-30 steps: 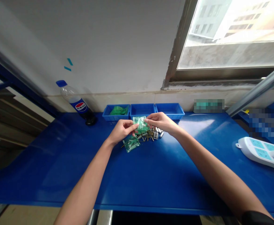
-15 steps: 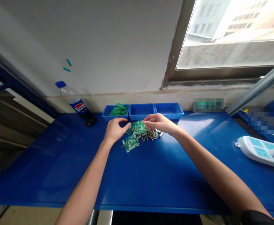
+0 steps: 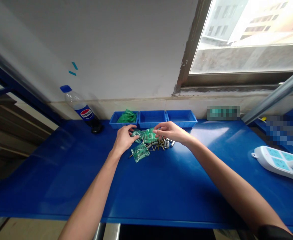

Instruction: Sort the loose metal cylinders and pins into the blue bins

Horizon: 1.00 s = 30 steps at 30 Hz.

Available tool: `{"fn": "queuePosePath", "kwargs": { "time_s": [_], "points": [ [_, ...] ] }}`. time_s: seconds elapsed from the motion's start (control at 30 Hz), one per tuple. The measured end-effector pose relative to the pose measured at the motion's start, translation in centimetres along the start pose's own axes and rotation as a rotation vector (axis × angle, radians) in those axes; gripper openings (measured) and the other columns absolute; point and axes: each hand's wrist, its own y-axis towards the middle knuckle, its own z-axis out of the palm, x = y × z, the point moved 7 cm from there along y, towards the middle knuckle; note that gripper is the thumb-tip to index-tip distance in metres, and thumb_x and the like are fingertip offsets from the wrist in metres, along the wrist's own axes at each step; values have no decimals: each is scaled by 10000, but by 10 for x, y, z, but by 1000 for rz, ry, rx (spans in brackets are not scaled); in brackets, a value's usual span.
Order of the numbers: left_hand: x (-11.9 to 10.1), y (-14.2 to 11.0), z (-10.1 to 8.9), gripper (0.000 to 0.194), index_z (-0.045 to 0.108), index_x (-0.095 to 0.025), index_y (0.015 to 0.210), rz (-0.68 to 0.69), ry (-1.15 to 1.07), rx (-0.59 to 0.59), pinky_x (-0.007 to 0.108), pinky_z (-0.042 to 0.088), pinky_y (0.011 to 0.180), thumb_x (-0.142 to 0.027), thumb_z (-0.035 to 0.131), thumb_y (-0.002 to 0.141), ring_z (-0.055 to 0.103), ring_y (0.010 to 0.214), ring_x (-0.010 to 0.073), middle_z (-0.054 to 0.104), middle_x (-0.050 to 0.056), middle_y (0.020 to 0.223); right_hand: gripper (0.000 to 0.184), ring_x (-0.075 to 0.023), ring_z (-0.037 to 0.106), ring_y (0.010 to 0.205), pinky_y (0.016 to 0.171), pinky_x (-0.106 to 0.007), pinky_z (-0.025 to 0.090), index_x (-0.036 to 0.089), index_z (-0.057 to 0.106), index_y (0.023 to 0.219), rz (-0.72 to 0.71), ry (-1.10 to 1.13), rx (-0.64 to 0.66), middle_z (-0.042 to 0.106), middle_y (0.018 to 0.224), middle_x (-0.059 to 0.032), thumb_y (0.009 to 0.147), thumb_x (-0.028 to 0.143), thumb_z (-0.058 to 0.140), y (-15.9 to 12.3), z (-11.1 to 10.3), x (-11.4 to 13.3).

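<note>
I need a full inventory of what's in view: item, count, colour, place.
Green packets: at least three, translucent green, between the hands
Metal parts: many, silver and brassy, beside and behind the packets
Trays: three, blue, in a row by the wall
Green film: a bunch, in the left tray
Bottle: one, blue cap, dark drink, back left
Power strip: one, white and pale blue, right
Pixelated item: one, greenish, against the wall
Tape strips: two, blue, on the wall
Window: one, upper right
Table: one, blue, below everything
Left hand: one, bare, at a packet
Right hand: one, bare, at another packet
</note>
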Motion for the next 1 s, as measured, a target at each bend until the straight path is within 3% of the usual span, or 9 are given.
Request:
{"fn": "queuePosePath", "kwargs": {
  "time_s": [0.17, 0.27, 0.43, 0.53, 0.67, 0.77, 0.9, 1.0],
  "points": [
    [-15, 0, -9, 530, 742, -187, 1177, -20, -300, -77, 272, 571, 722, -377, 894, 706, 710, 741, 182, 745, 36, 830, 387, -204, 733, 771, 687, -305, 542, 202, 765, 1015, 0, -4, -10, 796, 856, -77, 858, 556, 769, 2, -1, -2],
    [-27, -1, -4, 623, 711, -179, 1199, -15, -483, -50, 270, 598, 751, -412, 934, 667, 744, 769, 184, 770, 42, 854, 404, -207, 740, 782, 695, -302, 537, 192, 769, 1031, -2, -10, -11, 801, 867, -83, 864, 560, 762, 2, 0, -3],
    [-42, -11, 23, 665, 705, -164, 1197, -31, -642, 194, 293, 625, 728, -403, 963, 632, 770, 766, 211, 802, 64, 871, 402, -201, 721, 758, 638, -279, 488, 177, 756, 947, -44, 47, 44, 779, 812, -64, 821, 557, 797, 2, 8, -2],
    [-45, -16, 29, 587, 740, -152, 1137, -65, -653, 257, 311, 624, 731, -411, 950, 653, 775, 788, 227, 815, 93, 930, 386, -196, 709, 739, 642, -280, 483, 177, 738, 891, -80, 71, 44, 758, 769, -53, 804, 545, 811, 3, 8, -3],
    [-49, -19, 32, 359, 792, -134, 887, -42, -544, 383, 247, 533, 617, -481, 832, 804, 707, 667, 169, 788, 72, 800, 394, -195, 701, 738, 640, -283, 478, 174, 725, 872, -100, 78, -9, 754, 779, -55, 823, 560, 785, 3, 4, -2],
    [-49, -20, 34, 404, 772, -128, 741, -21, -518, 476, 230, 465, 565, -507, 751, 882, 636, 586, 131, 750, 66, 708, 400, -189, 689, 712, 614, -275, 459, 171, 723, 853, -91, 68, -46, 745, 743, -50, 822, 565, 786, 3, 1, 0],
    [-31, -12, 33, 411, 768, -119, 723, -113, -607, 410, 213, 435, 536, -505, 782, 864, 594, 558, 106, 743, 83, 699, 392, -188, 700, 714, 618, -278, 476, 173, 748, 929, -47, 69, -104, 784, 814, -78, 835, 552, 783, 4, -5, -2],
    [-6, -2, 23, 373, 749, -112, 740, -303, -861, 159, 185, 458, 537, -463, 865, 794, 598, 566, 87, 743, 79, 721, 359, -182, 705, 721, 618, -275, 482, 180, 753, 952, -17, 71, -118, 794, 847, -90, 869, 530, 760, 4, -7, -3]
  ]
}}
